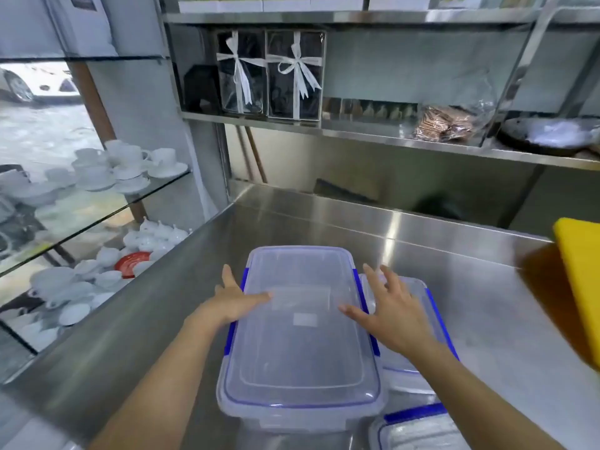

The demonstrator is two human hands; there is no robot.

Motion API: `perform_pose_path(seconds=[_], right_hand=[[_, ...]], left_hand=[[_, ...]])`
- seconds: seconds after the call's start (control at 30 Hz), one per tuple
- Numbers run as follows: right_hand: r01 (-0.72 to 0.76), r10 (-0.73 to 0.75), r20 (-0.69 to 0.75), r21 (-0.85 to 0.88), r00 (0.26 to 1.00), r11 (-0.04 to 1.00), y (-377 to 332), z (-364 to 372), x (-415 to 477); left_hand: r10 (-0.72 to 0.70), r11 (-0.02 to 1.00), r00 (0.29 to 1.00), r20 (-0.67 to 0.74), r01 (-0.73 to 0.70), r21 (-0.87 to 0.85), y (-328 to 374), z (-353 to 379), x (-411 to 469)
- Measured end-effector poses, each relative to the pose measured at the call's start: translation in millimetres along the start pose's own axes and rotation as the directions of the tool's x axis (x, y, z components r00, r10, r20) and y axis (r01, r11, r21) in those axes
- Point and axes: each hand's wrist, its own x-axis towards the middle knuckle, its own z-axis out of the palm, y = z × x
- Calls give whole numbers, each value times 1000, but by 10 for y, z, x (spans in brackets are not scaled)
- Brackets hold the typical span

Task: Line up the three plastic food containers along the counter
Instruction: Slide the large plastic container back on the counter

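Observation:
A large clear plastic container (pixel 298 339) with blue clips and a lid stands on the steel counter (pixel 454 287), its long side running away from me. My left hand (pixel 233 300) rests on its left edge, thumb lying on the lid. My right hand (pixel 389 316) hovers at its right edge with fingers spread, thumb touching the lid. A smaller clear container (pixel 422 368) sits just right of the big one, partly hidden under my right hand. The corner of a third container (pixel 418 430) shows at the bottom right.
A yellow board (pixel 581 287) leans in at the right edge. Steel shelves behind the counter hold ribboned boxes (pixel 271 74) and bagged biscuits (pixel 444 121). Glass shelves at left carry white cups and teapots (pixel 126 167).

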Motion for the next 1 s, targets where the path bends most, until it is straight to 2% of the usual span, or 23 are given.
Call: perform_pose_path(seconds=[0.13, 0.2, 0.27, 0.33, 0.4, 0.47, 0.5, 0.57, 0.67, 0.73, 0.77, 0.8, 0.83, 0.87, 0.93, 1.0], right_hand=[[-130, 106, 181, 123, 978, 984, 68, 43, 93], [-135, 97, 264, 128, 960, 983, 64, 79, 135], [-157, 82, 339, 201, 937, 967, 54, 104, 182], [-182, 65, 388, 273, 919, 945, 53, 108, 207], [-204, 60, 403, 326, 913, 923, 42, 119, 224], [-250, 81, 396, 397, 915, 883, -9, 149, 215], [-271, 105, 380, 418, 919, 867, -52, 175, 205], [-289, 159, 336, 383, 928, 877, -158, 236, 174], [-254, 208, 268, 152, 941, 955, -295, 282, 119], [-170, 173, 128, -37, 977, 985, -324, 277, 83], [-105, 108, 42, -70, 993, 992, -330, 261, 59], [-14, 13, -14, -54, 1000, 998, -331, 244, 32], [88, -88, -16, -6, 996, 996, -329, 223, 3], [187, -189, 38, 57, 981, 981, -320, 200, -25], [319, -344, 246, 136, 906, 938, -308, 191, -73], [371, -394, 428, 139, 813, 918, -293, 246, -106]], left_hand=[[-162, 985, 950, 265, 174, -20, -68, -99, -31], [-137, 990, 937, 322, 143, 2, -59, -105, -57], [-94, 996, 943, 318, 85, 42, -65, -96, -23], [-25, 1000, 945, 325, 29, -7, -96, -105, 12], [120, 984, 938, 325, -71, -161, -121, -76, 75], [296, 947, 924, 242, -250, -200, -125, 2, 137], [352, 932, 922, 160, -328, -154, -127, 44, 186], [374, 927, 927, 1, -374, 20, -118, 91, 276], [415, 849, 905, -94, -348, 399, -59, 55, 344], [465, 792, 874, -141, -339, 508, 8, -7, 277], [487, 782, 866, -111, -376, 497, 35, -39, 214], [502, 780, 865, -24, -441, 444, 45, -66, 153], [495, 780, 860, 122, -502, 373, 47, -93, 77], [455, 780, 843, 287, -533, 329, 46, -109, -5], [324, 714, 777, 540, -575, 399, 6, -95, -182], [239, 604, 743, 625, -618, 503, -74, -23, -292]])
